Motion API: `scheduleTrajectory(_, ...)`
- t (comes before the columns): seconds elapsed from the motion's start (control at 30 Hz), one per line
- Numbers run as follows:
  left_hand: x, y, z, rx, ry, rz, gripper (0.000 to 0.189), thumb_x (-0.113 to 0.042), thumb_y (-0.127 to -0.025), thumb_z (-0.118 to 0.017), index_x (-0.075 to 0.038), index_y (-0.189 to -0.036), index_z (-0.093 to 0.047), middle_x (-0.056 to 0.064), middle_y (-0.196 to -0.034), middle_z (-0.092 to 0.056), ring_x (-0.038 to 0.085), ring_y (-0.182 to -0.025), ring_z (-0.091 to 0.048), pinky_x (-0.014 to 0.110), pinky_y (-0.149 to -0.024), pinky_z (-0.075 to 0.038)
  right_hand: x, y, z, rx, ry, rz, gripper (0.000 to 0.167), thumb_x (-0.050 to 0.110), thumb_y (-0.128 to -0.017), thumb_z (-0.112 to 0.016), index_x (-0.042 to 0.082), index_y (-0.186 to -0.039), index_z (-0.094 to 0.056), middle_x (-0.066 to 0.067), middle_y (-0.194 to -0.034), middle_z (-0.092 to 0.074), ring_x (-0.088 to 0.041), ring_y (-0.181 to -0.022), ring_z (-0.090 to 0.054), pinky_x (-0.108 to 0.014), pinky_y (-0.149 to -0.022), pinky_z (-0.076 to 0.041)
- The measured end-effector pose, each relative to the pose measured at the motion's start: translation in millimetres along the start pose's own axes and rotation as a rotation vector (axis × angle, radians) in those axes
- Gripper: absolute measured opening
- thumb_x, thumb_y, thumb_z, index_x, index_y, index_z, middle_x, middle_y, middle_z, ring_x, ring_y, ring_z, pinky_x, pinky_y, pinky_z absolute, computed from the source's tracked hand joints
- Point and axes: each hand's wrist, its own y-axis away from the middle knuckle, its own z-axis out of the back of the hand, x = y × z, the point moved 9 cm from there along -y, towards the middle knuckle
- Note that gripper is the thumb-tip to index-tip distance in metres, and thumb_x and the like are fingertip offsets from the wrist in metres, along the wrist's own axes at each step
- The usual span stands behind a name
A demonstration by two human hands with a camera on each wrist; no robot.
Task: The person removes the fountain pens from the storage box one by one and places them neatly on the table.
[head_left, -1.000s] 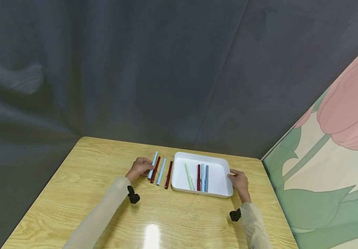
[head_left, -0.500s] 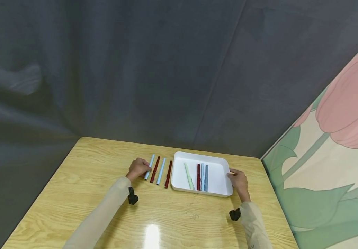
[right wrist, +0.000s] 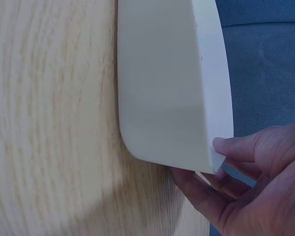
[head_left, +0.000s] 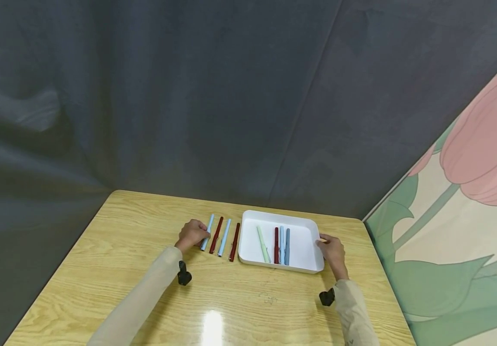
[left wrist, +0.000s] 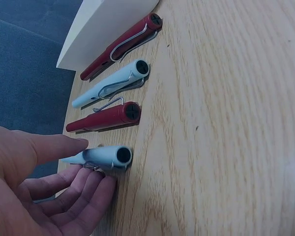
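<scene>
My left hand [head_left: 192, 234] is at the leftmost light blue pen [left wrist: 110, 155], which lies on the table. Thumb and fingers pinch it from both sides, its capped end sticking out towards me. To its right, a dark red pen [head_left: 216, 235], a second light blue pen [head_left: 224, 238] and another dark red pen [head_left: 234, 241] lie in a row, spaced apart. With thumb on top and fingers beneath, my right hand [head_left: 333, 252] grips the right rim of a white tray [right wrist: 162, 88]. Inside that tray are a pale green pen [head_left: 263, 244], a dark red one, a light blue one and a grey-blue one.
The wooden table [head_left: 248, 307] extends in front of the tray and to the left of the pens. A dark curtain [head_left: 214, 120] hangs behind the table's back edge. On the right stands a panel with a tulip print [head_left: 469, 192].
My left hand has shifted slightly left with the leftmost light blue pen, widening its gap from the dark red pen. Over the last half second it stays almost still. The right hand keeps its place.
</scene>
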Motion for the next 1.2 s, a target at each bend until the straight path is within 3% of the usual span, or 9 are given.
scheduleTrajectory(0.23, 2.7, 0.9, -1.2, 0.02, 0.02, -0.008, 0.024, -0.009, -0.088, -0.075, 0.0, -0.111, -0.075, 0.012, -0.1, -0.076, 0.021, -0.074, -0.069, 0.045, -0.079, -0.055, -1.4, -1.5, 0.2, -0.013, 0.012, 0.0, 0.037, 0.01, -0.1, -0.064, -0.008, -0.133, -0.067, -0.033, -0.113, -0.071, -0.04, -0.088, -0.072, -0.026, -0.055, -0.051)
scheduleTrajectory(0.53, 1.7, 1.7, -3.9, 0.034, 0.007, -0.03, 0.029, -0.011, -0.09, -0.076, 0.002, -0.116, -0.073, 0.015, -0.107, -0.074, 0.024, -0.084, -0.068, 0.04, -0.073, -0.054, -2.6, -2.0, -0.2, -0.007, 0.016, -0.01, 0.038, 0.01, -0.101, -0.064, -0.008, -0.134, -0.066, -0.034, -0.118, -0.069, -0.042, -0.092, -0.071, -0.028, -0.058, -0.053)
scheduleTrajectory(0.83, 5.0, 0.3, -0.3, -0.004, 0.011, 0.002, 0.027, -0.016, -0.093, -0.073, 0.001, -0.114, -0.071, 0.014, -0.099, -0.073, 0.023, -0.078, -0.066, 0.039, -0.07, -0.052, -1.1, -0.8, -0.1, -0.009, 0.02, -0.001, 0.037, 0.009, -0.1, -0.064, -0.008, -0.133, -0.066, -0.034, -0.114, -0.07, -0.043, -0.092, -0.071, -0.027, -0.058, -0.052)
scheduleTrajectory(1.07, 4.9, -4.1, 1.0, -0.032, 0.029, -0.008, 0.026, -0.017, -0.095, -0.069, 0.0, -0.114, -0.07, 0.016, -0.111, -0.07, 0.03, -0.094, -0.066, 0.046, -0.079, -0.052, -0.6, -0.4, 0.0, -0.007, 0.021, -0.007, 0.037, 0.01, -0.101, -0.064, -0.007, -0.134, -0.066, -0.033, -0.115, -0.07, -0.044, -0.094, -0.071, -0.03, -0.06, -0.054)
scheduleTrajectory(1.2, -2.6, -5.2, 0.2, -0.06, 0.097, -0.063, 0.026, -0.014, -0.096, -0.067, 0.001, -0.117, -0.07, 0.018, -0.115, -0.07, 0.033, -0.101, -0.068, 0.046, -0.082, -0.054, -0.5, -0.3, 0.6, -0.012, 0.02, -0.009, 0.037, 0.01, -0.101, -0.064, -0.007, -0.133, -0.067, -0.033, -0.115, -0.07, -0.043, -0.094, -0.071, -0.031, -0.061, -0.055)
